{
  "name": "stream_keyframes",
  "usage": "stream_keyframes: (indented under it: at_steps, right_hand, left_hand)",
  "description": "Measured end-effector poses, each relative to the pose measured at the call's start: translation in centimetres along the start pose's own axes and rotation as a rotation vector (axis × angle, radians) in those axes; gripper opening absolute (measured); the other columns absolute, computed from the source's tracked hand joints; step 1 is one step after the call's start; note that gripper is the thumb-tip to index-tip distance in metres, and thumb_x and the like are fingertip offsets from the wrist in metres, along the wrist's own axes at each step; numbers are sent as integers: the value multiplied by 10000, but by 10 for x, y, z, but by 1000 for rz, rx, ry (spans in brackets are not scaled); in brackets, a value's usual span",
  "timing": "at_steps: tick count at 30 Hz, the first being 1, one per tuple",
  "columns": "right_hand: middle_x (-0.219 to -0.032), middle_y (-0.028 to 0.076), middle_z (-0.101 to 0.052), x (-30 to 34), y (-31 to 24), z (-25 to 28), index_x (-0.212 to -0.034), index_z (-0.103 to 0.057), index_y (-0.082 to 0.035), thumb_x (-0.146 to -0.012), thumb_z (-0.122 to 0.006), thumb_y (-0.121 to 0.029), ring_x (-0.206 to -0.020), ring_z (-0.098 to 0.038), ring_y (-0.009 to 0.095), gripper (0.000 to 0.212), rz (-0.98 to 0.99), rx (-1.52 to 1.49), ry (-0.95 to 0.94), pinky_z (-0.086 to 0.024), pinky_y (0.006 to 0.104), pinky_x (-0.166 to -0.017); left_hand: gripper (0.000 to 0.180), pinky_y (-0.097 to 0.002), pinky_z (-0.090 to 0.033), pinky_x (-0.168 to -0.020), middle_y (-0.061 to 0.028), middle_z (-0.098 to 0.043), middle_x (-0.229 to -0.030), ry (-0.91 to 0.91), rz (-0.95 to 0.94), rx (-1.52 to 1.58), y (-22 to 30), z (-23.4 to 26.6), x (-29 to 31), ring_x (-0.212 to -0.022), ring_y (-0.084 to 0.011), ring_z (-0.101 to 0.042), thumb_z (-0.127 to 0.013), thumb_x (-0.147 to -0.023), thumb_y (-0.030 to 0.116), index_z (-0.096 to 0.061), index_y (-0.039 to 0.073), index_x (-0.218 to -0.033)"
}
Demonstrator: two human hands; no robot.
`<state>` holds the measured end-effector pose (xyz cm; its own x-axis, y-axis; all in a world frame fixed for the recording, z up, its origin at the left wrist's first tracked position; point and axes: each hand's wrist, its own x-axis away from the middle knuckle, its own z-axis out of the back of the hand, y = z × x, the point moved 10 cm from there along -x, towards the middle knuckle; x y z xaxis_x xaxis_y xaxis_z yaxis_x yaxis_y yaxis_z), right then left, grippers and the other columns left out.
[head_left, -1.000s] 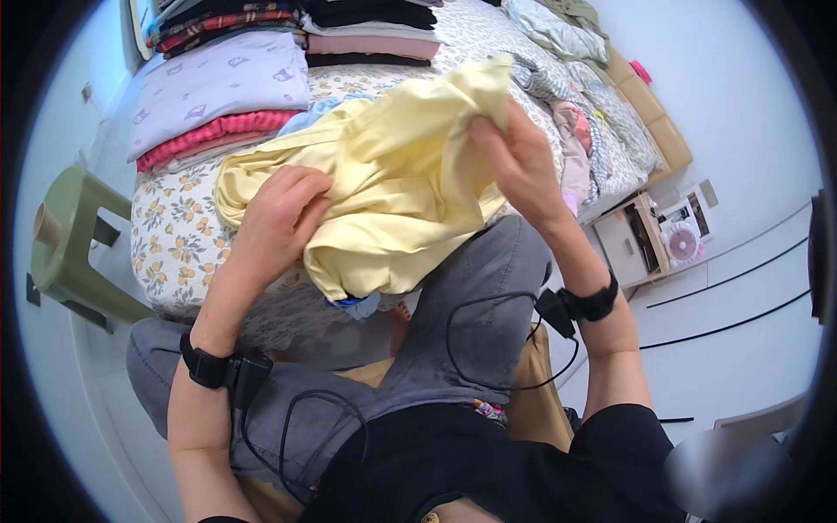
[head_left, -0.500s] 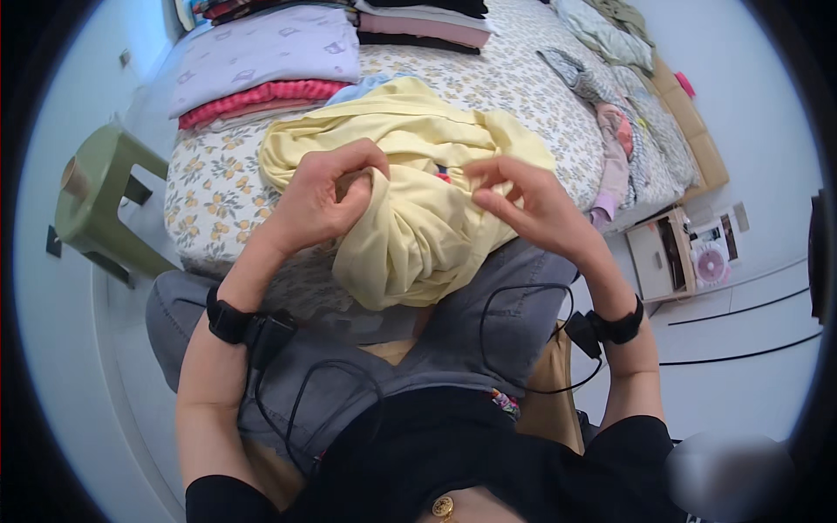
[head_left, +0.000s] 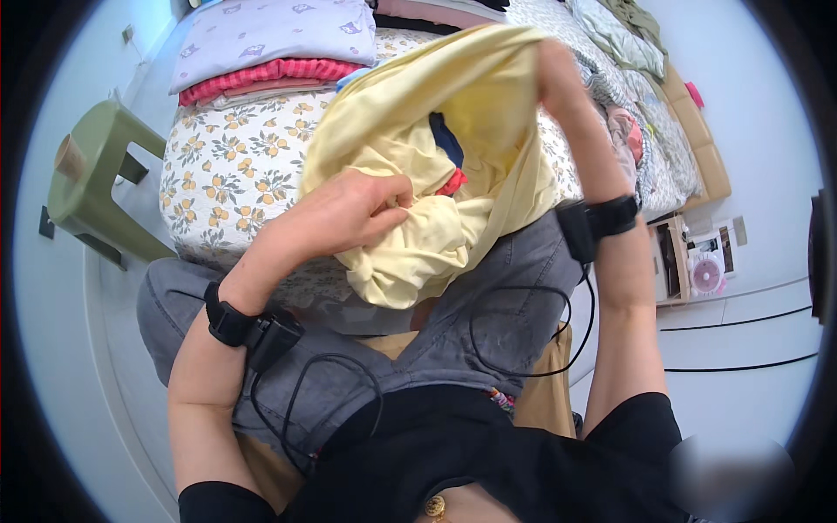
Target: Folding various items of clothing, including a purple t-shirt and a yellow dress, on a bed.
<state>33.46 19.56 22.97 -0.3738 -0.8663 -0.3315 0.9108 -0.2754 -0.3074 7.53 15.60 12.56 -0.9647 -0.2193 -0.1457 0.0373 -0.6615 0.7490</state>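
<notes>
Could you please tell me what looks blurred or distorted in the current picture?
In the head view, the right hand is smeared, while the left hand and floral bed cover look fairly crisp; in the same head view, the left wall's lower edge bows, and a hazy patch blurs the lower right.

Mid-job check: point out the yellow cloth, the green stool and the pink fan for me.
Yellow cloth [head_left: 490, 170]: head view, on its middle, right of the red patch.
Green stool [head_left: 103, 146]: head view, on its seat.
Pink fan [head_left: 707, 273]: head view, on its round front.
</notes>
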Motion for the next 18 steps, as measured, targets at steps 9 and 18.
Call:
stream_keyframes:
  at_steps: [9, 18]
  right_hand:
    - [-961, 116, -642, 35, 47, 145, -1066, -575, 10, -939, -473, -263, -859, -636, 171, 317, -236, -1114, 383, -540, 317, -739]
    - [-1009, 109, -647, 105, -120, 33, -1136, -556, 26, -971, -409, -212, -874, -652, 156, 325, -156, -1511, -470, -544, 293, -772]
  left_hand:
    - [119, -230, -479, -677, -15, -617, -771, 848, 16, 202, -36, 141, 47, -732, -73, -585, -524, -902, 82, -584, 40, -996]
    - [330, -347, -476, -852, -141, -607, -1096, 861, -321, -244, 41, 86, 24, -985, -277, -594, -679, -805, 196, -594, 34, -1079]
